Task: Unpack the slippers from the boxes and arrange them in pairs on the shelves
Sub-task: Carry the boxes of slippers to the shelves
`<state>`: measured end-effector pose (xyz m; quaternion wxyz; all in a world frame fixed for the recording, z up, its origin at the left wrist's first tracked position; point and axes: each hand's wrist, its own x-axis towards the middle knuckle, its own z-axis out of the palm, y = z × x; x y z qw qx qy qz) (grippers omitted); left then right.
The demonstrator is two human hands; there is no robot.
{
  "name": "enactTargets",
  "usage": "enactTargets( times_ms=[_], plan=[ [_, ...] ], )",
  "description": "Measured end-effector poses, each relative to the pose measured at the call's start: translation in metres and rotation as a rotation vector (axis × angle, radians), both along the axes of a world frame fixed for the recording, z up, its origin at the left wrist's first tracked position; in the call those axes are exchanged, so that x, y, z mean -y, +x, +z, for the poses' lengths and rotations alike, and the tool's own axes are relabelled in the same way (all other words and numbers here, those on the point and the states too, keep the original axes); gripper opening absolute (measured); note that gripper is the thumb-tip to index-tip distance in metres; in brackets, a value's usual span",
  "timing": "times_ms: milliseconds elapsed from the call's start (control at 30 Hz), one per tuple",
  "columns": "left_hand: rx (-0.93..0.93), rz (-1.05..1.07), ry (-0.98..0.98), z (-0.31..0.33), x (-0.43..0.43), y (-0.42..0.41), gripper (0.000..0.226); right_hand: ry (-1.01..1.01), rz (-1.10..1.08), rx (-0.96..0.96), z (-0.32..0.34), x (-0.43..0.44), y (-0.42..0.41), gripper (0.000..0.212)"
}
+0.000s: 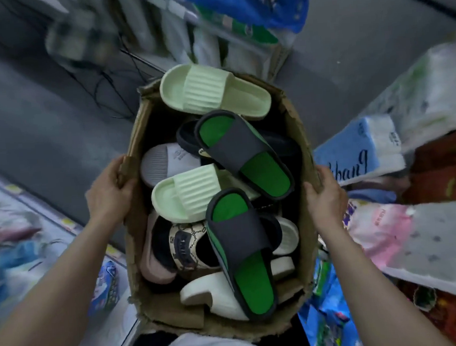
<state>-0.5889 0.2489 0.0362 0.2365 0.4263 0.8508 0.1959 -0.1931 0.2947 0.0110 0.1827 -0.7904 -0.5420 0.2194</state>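
From the head view, we look straight down into an open cardboard box (135, 130) held in front of us above the grey floor (42, 118). Our left hand (109, 192) grips the box's left rim, its fingers (117, 169) curled over the cardboard edge. Our right hand (325, 195) holds the right rim the same way. Neither hand has hold of a slipper.

The slippers all lie in the box, in a loose heap. A pale green slipper (210, 93) rests across the far rim, and its match (188, 194) sits near the middle. Two green-and-grey slippers (247, 155) lie on top, well mixed with a patterned slipper (186, 246), a pink one (157, 258) and a white one (210, 290). Wrapped tissue packs (355, 153) are stacked to our right, much of it blurred.

We judge that unpacking has not begun and the box is being carried or positioned. Next we need to set the box down somewhere stable, free one hand, and lift out a matching pair. The two green-and-grey ones on top look easiest to take first.
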Motion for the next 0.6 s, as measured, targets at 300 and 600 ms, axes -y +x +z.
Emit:
enactTargets(
  times_ms=[300, 600],
  plan=[
    [0.015, 0.27, 0.105, 0.013, -0.066, -0.114, 0.048, 0.01, 0.318, -0.063, 0.013, -0.184, -0.145, 0.038],
    [-0.008, 0.483, 0.107, 0.021, -0.121, -0.223, 0.047, 0.074, 0.619, -0.039, 0.023, -0.331, -0.308, 0.043]
  ],
)
